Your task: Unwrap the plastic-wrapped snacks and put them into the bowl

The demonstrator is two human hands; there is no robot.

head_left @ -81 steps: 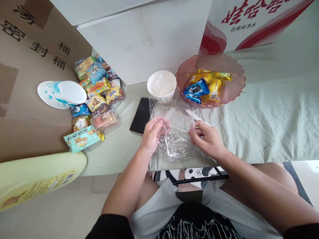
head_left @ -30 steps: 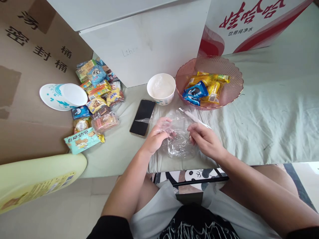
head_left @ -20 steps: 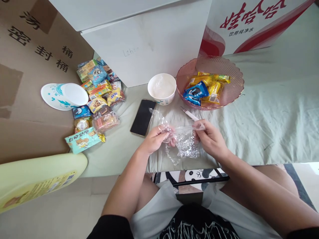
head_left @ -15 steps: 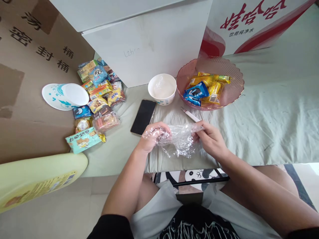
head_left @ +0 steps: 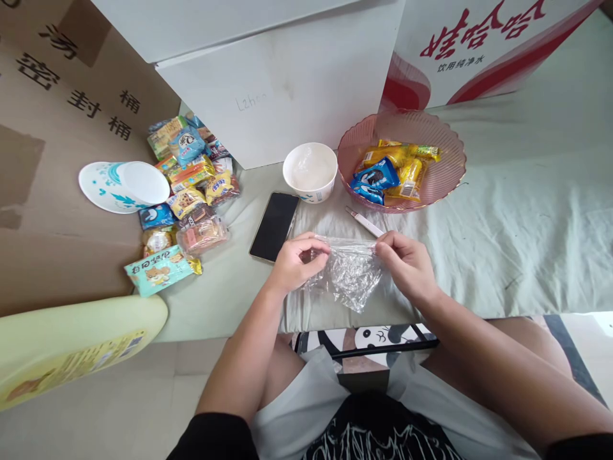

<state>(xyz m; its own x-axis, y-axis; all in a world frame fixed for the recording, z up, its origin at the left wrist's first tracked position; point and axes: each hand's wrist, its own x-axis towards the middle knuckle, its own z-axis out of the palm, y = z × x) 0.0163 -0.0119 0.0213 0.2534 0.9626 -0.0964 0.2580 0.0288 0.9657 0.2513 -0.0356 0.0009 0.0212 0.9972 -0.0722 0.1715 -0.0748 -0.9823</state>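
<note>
A crumpled piece of clear plastic film (head_left: 352,275) is stretched between my two hands, just above the cloth. My left hand (head_left: 299,260) pinches its upper left edge between thumb and fingers. The upper right edge is gripped in my right hand (head_left: 405,263). Behind the film lies a slim white and pink pen-like stick (head_left: 366,223), its near end partly hidden by my right hand. A black phone (head_left: 274,227) lies flat beyond my left hand. The white paper bowl (head_left: 310,172) stands upright past the film.
A pink ribbed bowl (head_left: 450,172) holds several yellow and blue snack packets (head_left: 378,176). More packaged snacks (head_left: 189,201) are heaped at left beside a tilted paper bowl (head_left: 123,185). White, red-printed and brown cardboard boxes (head_left: 287,83) stand behind. A pale yellow container (head_left: 86,345) is at lower left.
The bunched film has been drawn out between my hands, its upper edge now straighter and its lower part hanging to a point. My left fingers have shifted to a pinch at the edge.
</note>
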